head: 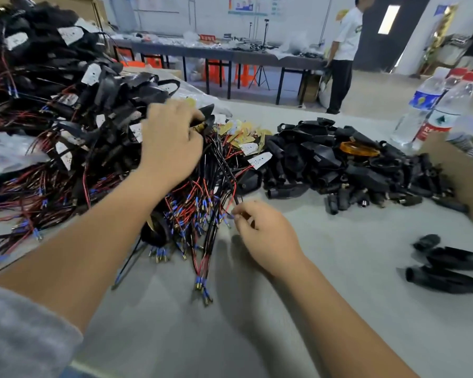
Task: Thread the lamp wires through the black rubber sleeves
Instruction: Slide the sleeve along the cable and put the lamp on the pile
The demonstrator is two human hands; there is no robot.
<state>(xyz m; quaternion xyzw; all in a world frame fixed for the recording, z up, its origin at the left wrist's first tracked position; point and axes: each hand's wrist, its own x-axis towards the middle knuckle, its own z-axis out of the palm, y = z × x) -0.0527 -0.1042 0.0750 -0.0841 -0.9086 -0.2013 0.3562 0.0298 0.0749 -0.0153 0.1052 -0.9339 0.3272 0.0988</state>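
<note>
left hand lay on the heap of lamp wires, fingers curled over and gripping a black pointed lamp piece at the heap's far edge. right hand sat lower on the grey tabletop, thumb and forefinger pinching the ends of one thin red-and-black wire pair near its blue-collared terminals; the other fingers were loosely curled.

wires: thin, glossy insulation, red and black, each tipped with a blue sleeve and a small brass pin. they fanned out toward the viewer in a tangled spray. small white and yellowish flat boards showed at the wires' far ends.

black rubber sleeves: matte, short tubular and tapered shapes, piled loosely to the right of the wire heap, well apart from both hands. one amber translucent lens sat on top of that pile. three more sleeves lay apart near the right edge, blurred.

a tall heap of assembled black parts with white tags and red wires filled the left side, beside the left forearm. crinkled clear plastic lay at the far left.

two clear water bottles with red caps stood at the right, next to a brown cardboard box. in the background, a long dark table with clutter, orange stools under it, and a person in a white shirt standing at its end.
</note>
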